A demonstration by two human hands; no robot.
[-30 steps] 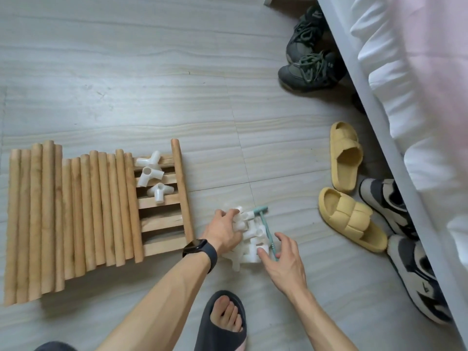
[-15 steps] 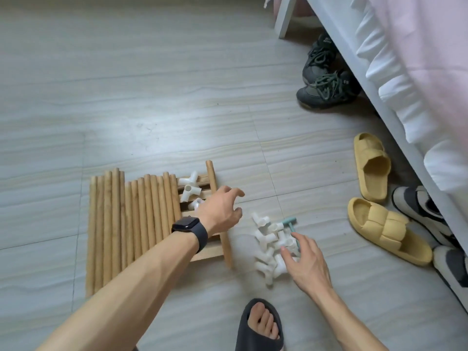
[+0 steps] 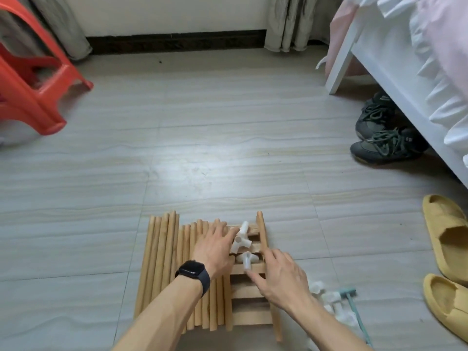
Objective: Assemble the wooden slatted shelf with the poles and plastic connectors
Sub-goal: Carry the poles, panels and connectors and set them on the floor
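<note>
Floor: pale grey wood-grain tile floor (image 3: 228, 148); all parts lie on it, near the person.
Shelf: light wooden slatted shelf panel (image 3: 249, 298), flat, half covered by a row of round wooden poles (image 3: 162, 262).
Connectors: three white plastic multi-way connectors (image 3: 240, 243) rest on the slats; more lie right of the panel.
Handling: connectors judged light, rigid, smooth, liable to roll; pinch across the hub. Poles stiff; take mid-length.
Left hand (image 3: 215, 245): palm down over the poles, fingers straight, grip open, empty.
Right hand (image 3: 283, 277): forearm angled inward, fingers spread, thumb just beside a connector; grip open, empty.
</note>
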